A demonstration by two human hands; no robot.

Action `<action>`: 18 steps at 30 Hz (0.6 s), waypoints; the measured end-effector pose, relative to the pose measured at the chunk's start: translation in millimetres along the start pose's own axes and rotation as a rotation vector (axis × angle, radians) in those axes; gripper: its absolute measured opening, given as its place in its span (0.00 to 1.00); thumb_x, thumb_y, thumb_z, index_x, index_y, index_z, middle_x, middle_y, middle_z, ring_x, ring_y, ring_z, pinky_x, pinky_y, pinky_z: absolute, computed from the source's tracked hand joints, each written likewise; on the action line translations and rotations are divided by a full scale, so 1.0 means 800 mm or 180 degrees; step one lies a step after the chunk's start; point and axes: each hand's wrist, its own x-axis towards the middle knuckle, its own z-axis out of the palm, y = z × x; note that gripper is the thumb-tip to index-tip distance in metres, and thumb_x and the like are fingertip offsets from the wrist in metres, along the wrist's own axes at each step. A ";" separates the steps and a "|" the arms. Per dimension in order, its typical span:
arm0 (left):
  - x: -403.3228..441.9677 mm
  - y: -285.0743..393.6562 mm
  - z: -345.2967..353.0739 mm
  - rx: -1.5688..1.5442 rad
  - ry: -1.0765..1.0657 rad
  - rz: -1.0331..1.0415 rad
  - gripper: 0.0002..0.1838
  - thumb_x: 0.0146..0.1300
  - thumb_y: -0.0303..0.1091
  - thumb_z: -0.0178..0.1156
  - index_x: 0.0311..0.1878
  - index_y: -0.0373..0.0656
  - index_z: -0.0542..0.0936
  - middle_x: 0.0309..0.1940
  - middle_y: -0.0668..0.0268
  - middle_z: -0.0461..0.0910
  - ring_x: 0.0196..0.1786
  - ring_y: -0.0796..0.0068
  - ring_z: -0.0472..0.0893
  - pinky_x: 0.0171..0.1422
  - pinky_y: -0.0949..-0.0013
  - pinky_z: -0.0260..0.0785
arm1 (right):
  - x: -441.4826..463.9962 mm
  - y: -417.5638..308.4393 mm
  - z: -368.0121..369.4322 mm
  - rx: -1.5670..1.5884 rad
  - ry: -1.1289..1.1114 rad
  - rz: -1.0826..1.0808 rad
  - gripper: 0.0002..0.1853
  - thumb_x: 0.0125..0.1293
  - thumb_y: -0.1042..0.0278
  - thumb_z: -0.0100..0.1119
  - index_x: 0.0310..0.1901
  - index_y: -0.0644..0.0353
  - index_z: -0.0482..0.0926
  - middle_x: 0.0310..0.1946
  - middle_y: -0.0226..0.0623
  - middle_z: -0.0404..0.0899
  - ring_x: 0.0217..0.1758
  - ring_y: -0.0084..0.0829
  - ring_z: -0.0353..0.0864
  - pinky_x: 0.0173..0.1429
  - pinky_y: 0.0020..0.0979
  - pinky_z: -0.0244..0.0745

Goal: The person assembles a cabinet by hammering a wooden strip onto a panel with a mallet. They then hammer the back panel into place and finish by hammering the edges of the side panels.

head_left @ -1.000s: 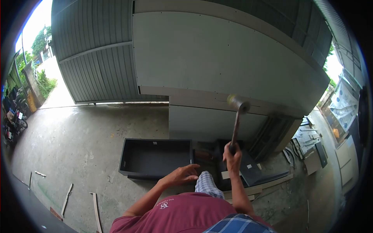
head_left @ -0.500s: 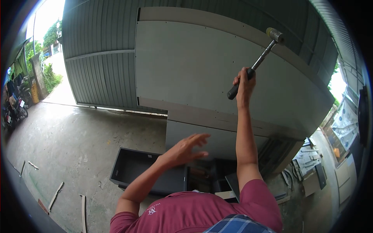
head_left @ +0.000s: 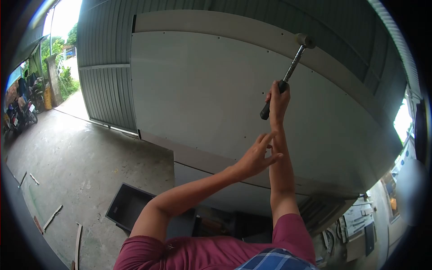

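My right hand (head_left: 279, 102) grips the black handle of a mallet (head_left: 294, 62) with a metal shaft. Its head is up by the top edge of a large pale panel (head_left: 193, 85); whether it touches the panel I cannot tell. Small dark dots run along the panel's borders and middle. My left hand (head_left: 257, 156) holds nothing, its fingers apart, in front of the panel's lower part and close by my right forearm.
A black open box (head_left: 128, 204) lies on the concrete floor (head_left: 85, 166) below me. Thin wooden strips (head_left: 78, 245) lie at the lower left. Motorbikes (head_left: 27, 112) stand far left by a bright opening. Cut boards (head_left: 360, 225) are piled at lower right.
The mallet and my right hand have shifted slightly left in view. My left hand has risen and moved right, toward my right forearm. The view has turned, with the panel further left.
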 end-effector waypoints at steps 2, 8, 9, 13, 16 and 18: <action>0.021 -0.021 0.013 0.0049 0.0040 -0.0011 0.34 0.62 0.41 0.59 0.67 0.44 0.56 0.60 0.51 0.61 0.57 0.55 0.73 0.58 0.56 0.71 | 0.019 0.028 -0.005 -0.0233 -0.0050 0.0180 0.09 0.67 0.64 0.48 0.34 0.61 0.68 0.17 0.26 0.64 0.16 0.16 0.65 0.19 0.21 0.66; 0.040 -0.055 0.022 0.0185 0.0007 -0.0097 0.32 0.63 0.40 0.58 0.66 0.45 0.57 0.62 0.53 0.59 0.61 0.54 0.69 0.60 0.54 0.69 | 0.047 0.087 -0.003 -0.0229 -0.0139 0.0254 0.10 0.65 0.63 0.49 0.33 0.62 0.68 0.14 0.27 0.67 0.13 0.17 0.67 0.17 0.22 0.65; 0.040 -0.057 0.021 0.0276 -0.0021 -0.0034 0.31 0.63 0.39 0.57 0.66 0.45 0.58 0.63 0.54 0.58 0.62 0.54 0.68 0.61 0.54 0.68 | 0.048 0.090 -0.001 -0.0203 -0.0149 0.0257 0.10 0.65 0.63 0.49 0.33 0.62 0.68 0.14 0.27 0.67 0.13 0.17 0.67 0.17 0.22 0.65; 0.032 -0.065 0.013 0.0380 -0.0130 0.0077 0.29 0.63 0.38 0.57 0.65 0.45 0.60 0.65 0.54 0.57 0.63 0.53 0.67 0.63 0.55 0.67 | 0.058 0.097 0.015 -0.0281 -0.0094 0.0240 0.10 0.65 0.63 0.49 0.35 0.62 0.69 0.15 0.27 0.66 0.13 0.17 0.67 0.17 0.22 0.65; 0.026 -0.070 0.014 0.0595 -0.0161 0.0165 0.29 0.62 0.38 0.57 0.64 0.44 0.61 0.64 0.54 0.58 0.63 0.53 0.66 0.63 0.55 0.67 | 0.065 0.093 0.023 -0.0364 -0.0057 0.0200 0.11 0.65 0.63 0.49 0.36 0.63 0.70 0.17 0.27 0.65 0.14 0.17 0.66 0.18 0.22 0.64; 0.022 -0.071 0.013 0.0550 -0.0232 0.0070 0.28 0.62 0.38 0.58 0.63 0.45 0.62 0.64 0.55 0.58 0.64 0.52 0.65 0.63 0.56 0.67 | 0.067 0.094 0.028 -0.0436 -0.0007 0.0170 0.11 0.65 0.63 0.49 0.36 0.63 0.70 0.17 0.27 0.66 0.14 0.17 0.66 0.18 0.22 0.65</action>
